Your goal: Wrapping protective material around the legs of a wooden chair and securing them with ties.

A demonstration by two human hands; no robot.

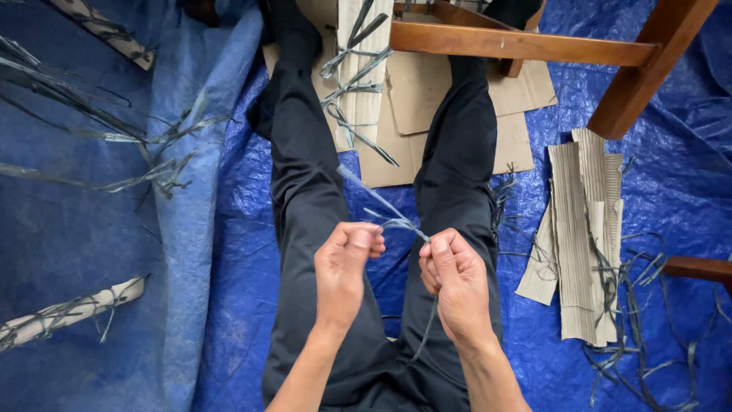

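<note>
Strap (396,221), thin and grey-blue, is pinched in both fists over the lap: left hand (345,263) closed on its end, right hand (451,276) closed on it just beside, a loose tail hanging toward 6 o'clock. Beyond, black trousers (305,175) stretch over a blue tarp (229,229). Corrugated cardboard strips (583,229) lie at 3 o'clock; a wooden chair frame (526,46) stands at 12–1 o'clock.

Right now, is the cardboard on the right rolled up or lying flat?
Lying flat. The cardboard strips are spread out and overlapping on the blue tarp, ridges showing, with loose fibre strands beside them.
</note>
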